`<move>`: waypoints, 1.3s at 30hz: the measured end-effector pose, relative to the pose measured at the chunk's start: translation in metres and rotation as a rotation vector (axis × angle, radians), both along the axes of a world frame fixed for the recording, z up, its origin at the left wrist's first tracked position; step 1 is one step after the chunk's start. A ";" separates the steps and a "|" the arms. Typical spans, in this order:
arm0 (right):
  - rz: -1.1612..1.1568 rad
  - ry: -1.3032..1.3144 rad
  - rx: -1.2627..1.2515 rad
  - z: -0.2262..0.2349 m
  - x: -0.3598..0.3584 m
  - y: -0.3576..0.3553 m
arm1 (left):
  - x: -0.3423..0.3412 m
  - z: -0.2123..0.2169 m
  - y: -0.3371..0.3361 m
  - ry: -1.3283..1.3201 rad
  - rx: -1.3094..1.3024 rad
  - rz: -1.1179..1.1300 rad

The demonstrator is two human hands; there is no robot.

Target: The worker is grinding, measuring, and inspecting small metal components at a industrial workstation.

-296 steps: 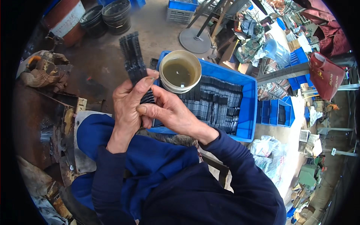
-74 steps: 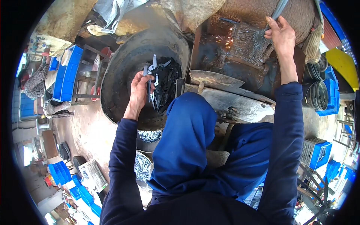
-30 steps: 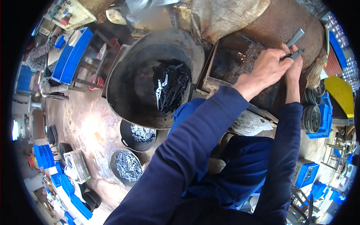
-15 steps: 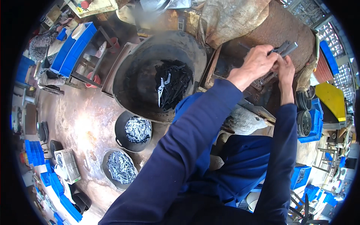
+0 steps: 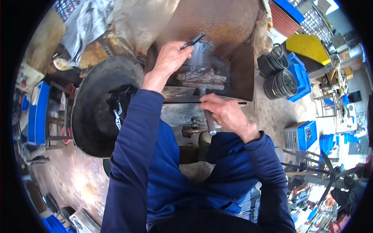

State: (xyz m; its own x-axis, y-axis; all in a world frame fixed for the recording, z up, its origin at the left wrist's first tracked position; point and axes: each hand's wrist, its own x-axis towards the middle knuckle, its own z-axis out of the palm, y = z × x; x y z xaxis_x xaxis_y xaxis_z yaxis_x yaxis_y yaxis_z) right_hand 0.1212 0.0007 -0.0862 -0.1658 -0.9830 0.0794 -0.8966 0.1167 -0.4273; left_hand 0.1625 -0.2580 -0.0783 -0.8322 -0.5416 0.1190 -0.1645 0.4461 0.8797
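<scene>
My left hand (image 5: 171, 58) is closed round a slim dark metal piece (image 5: 194, 40), whose far end sticks out to the upper right; its exact kind does not show. It hovers over the far left part of a brown metal trough (image 5: 243, 73). Closer to me, at the trough's near edge, my right hand (image 5: 227, 112) grips the handle of what looks like a hammer (image 5: 210, 123). Its handle ends in shiny metal towards me, and the far end reaches the dark bars (image 5: 202, 75) in the trough. Fingers hide the middle of the handle.
Left of the trough stands a wide dark basin (image 5: 89, 116) holding black metal pieces (image 5: 122, 97) and a pale plier-like tool (image 5: 117, 116). Black buckets (image 5: 280, 83) and a blue crate (image 5: 301, 77) stand to the right. A fan (image 5: 332, 176) is at lower right.
My view has swung to the right. My hands, close together before over the trough, are now apart: the left is at the far side with the dark piece, the right nearer with the hammer.
</scene>
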 end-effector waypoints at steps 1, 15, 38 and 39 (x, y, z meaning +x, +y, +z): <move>-0.013 -0.002 -0.006 0.001 -0.001 0.001 | -0.003 -0.009 -0.002 -0.002 -0.006 -0.013; -0.533 -0.716 -0.318 0.002 -0.078 -0.032 | -0.021 -0.052 -0.016 -0.199 -0.341 -0.077; -0.589 -1.208 -0.690 0.012 -0.071 -0.061 | -0.016 -0.008 0.015 0.043 0.509 -0.144; -0.599 -1.253 -0.666 0.015 -0.071 -0.060 | -0.014 -0.016 0.002 0.040 0.508 -0.141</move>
